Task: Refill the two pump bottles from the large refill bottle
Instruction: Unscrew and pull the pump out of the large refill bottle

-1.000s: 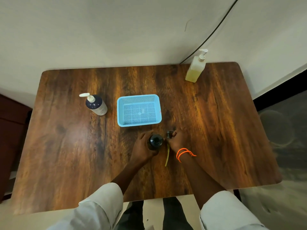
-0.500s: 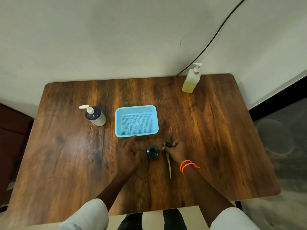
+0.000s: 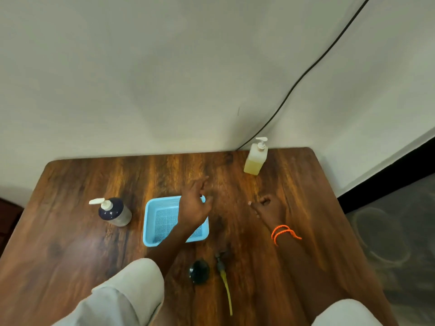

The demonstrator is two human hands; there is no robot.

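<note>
A small dark bottle (image 3: 199, 271) stands uncapped near the table's front. Its pump head with a yellow tube (image 3: 224, 276) lies flat just to its right. A clear bottle of yellow liquid with a white pump (image 3: 255, 158) stands at the back right. A dark-topped bottle with a white pump (image 3: 114, 211) stands at the left. My left hand (image 3: 194, 204) hovers over the basket's far right corner, fingers spread, holding nothing. My right hand (image 3: 266, 208) is stretched out toward the yellow bottle, empty, still well short of it.
A light blue mesh basket (image 3: 154, 231) sits mid-table, partly under my left forearm. A black cable (image 3: 306, 71) runs down the wall to the table's back edge. The table ends at the right beside a dark floor.
Both hands left the dark bottle and its pump head and moved away toward the back of the table. The pump head now lies on the table. The camera tilted up.
</note>
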